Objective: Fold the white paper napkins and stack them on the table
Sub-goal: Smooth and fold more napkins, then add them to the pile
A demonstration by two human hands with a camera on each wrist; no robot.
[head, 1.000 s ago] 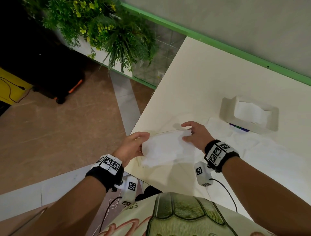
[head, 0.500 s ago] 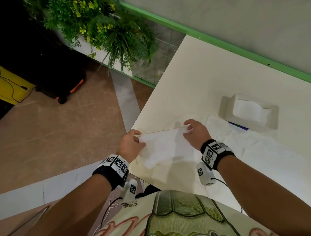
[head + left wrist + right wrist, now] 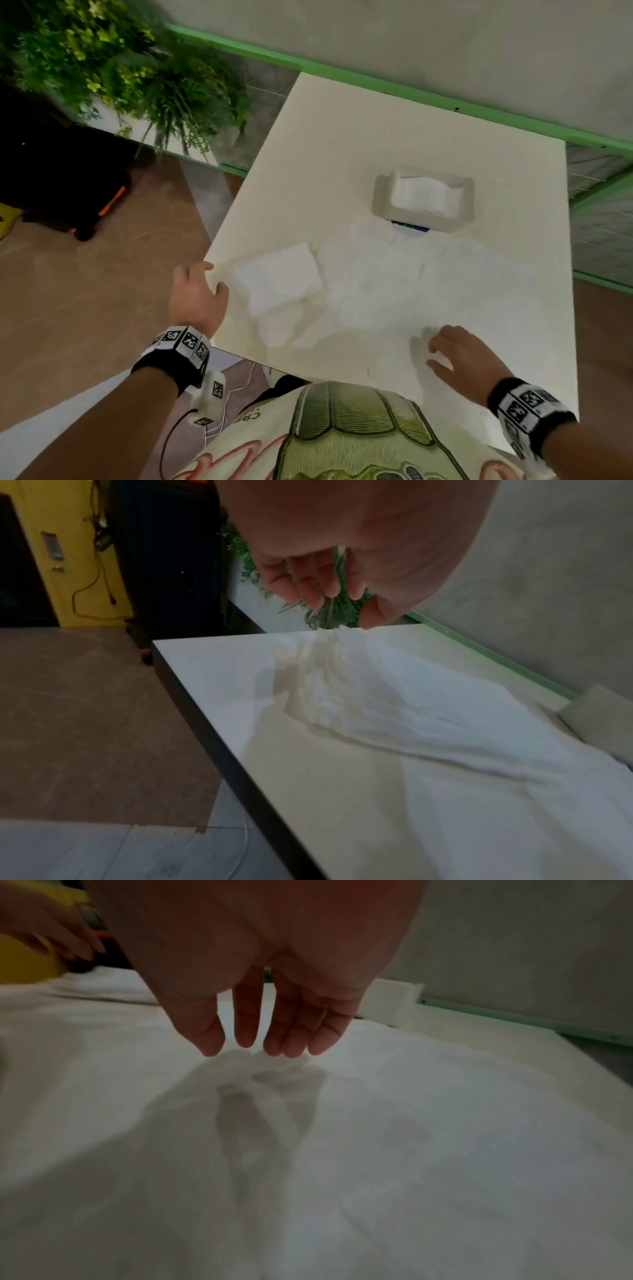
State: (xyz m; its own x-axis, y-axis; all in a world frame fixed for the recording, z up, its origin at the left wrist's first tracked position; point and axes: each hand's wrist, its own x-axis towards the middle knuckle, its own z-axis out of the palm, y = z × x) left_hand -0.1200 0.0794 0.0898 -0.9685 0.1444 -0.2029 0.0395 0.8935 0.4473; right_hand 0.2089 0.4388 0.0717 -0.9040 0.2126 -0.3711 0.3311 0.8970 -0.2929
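Napkin (image 3: 279,279) just beside left fingers (image 3: 219,286)

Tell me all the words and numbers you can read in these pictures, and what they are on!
"CR": letters on the person's shirt, sideways at its edge; whatever follows is cut off.
Wristbands: black-and-white square code patterns, no words.
Small white camera box under the left wrist: the same kind of pattern, no words.
Napkin holder: a dark label peeks out beneath it, too blurred to read.
Napkins and table: no writing visible.
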